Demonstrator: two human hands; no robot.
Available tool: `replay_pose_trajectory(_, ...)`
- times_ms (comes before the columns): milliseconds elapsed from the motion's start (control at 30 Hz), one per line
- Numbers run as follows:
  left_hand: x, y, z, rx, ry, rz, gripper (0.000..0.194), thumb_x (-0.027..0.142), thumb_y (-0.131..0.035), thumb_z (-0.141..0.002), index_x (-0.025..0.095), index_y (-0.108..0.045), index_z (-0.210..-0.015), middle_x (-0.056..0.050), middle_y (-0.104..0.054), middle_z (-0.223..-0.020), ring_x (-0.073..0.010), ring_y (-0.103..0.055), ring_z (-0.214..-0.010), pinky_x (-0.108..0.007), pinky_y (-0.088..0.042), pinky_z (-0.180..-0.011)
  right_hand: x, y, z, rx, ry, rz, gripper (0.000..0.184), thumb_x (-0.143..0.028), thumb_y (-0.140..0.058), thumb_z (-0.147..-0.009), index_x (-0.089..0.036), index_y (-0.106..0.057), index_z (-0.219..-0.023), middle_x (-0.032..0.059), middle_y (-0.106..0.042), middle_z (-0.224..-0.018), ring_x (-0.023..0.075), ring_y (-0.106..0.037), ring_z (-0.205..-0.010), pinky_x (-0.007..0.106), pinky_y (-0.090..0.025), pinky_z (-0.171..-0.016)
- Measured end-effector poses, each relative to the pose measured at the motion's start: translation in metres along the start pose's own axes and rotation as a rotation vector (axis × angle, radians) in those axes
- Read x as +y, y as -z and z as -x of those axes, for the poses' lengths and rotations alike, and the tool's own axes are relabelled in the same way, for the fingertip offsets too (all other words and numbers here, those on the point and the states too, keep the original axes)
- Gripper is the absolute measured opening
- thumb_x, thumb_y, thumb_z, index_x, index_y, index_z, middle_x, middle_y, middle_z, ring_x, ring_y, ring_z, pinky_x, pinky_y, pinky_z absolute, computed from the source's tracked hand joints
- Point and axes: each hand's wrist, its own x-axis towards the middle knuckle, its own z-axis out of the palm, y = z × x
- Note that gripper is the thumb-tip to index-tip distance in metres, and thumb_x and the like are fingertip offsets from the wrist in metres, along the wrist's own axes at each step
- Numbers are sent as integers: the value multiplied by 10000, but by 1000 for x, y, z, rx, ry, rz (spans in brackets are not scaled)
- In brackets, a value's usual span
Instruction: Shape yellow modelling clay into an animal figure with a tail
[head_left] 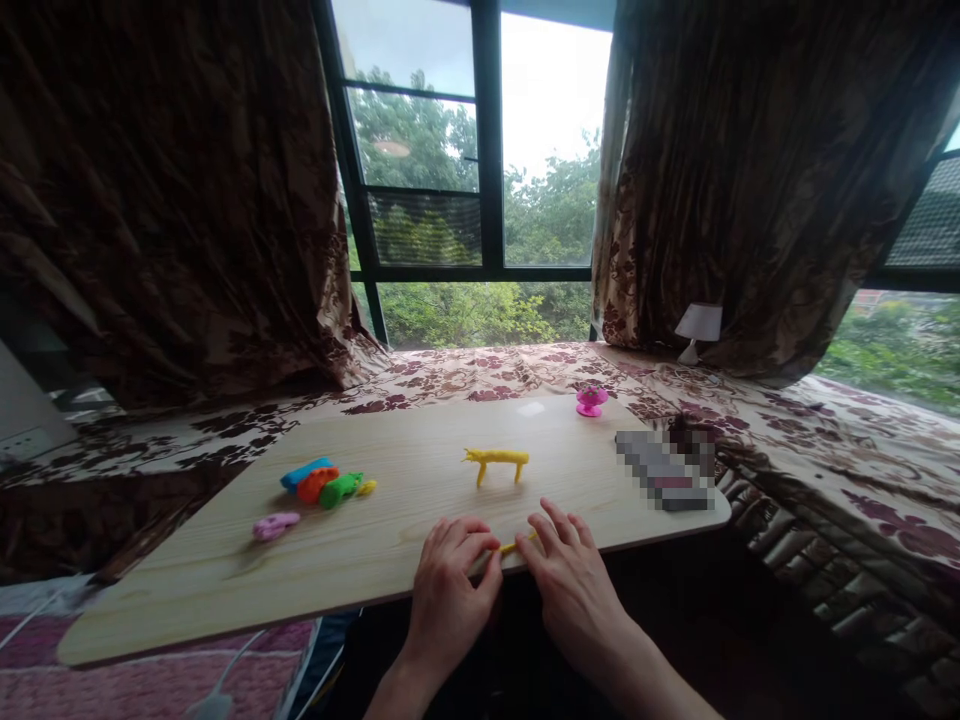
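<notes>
You've got no readable text, labels, brands, numbers or signs anywhere in view. Dark slab at the table's right end is pixelated; you can't make out any marking on it.

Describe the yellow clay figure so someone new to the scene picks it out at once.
Find the pale wooden tabletop below the window. Just beyond the two hands sits a yellow figure, a thin horizontal body on short legs. Unlike the thin yellow strip at the fingers, it has legs and a spiky left end.
</notes>
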Motion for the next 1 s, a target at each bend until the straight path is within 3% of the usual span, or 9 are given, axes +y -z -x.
replay_pose_trajectory(433, -2, -1, -1, -4, -4, 6, 112, 210, -528, -782, 239, -637, -779, -36, -606, -877, -217, -545, -887, -430, -408, -889, -7, 0, -3, 16, 14, -5, 383, -179, -407, -850, -246, -506, -1214, 78, -435, -1333, 252, -183, -1335, 439, -162, -1051)
replay_pose_trajectory(667, -12, -2, 2, 64, 93, 143, 211, 190, -450, -836, 210, -594, -989, -56, -589, -1030, -198, -513, -1025, -379, -410, -938, -8, 1, -1, -23, 37, 30, 395, -184, -418, -839, -220, -493, -1225, 81, -411, -1351, 247, -142, -1345, 429, -142, -1059)
replay_pose_trajectory(833, -13, -2, 1, 65, 80, 113, 218, 179, -449, -822, 218, -609, -964, -55, -605, -1007, -214, -527, -1007, -403, -423, -922, -9, 3, -10, -50, 22, 62, 375, -191, -417, -841, -205, -516, -1203, 94, -421, -1340, 250, -149, -1342, 433, -149, -1054)
replay_pose_trajectory(1000, -11, -2, 1, 72, 65, 103, 231, 160, -448, -805, 225, -620, -945, -52, -610, -992, -215, -536, -990, -400, -435, -905, -10, 1, 3, -34, 34, 50, 424, -176, -427, -834, -224, -471, -1253, 75, -407, -1359, 235, -132, -1348, 416, -125, -1068)
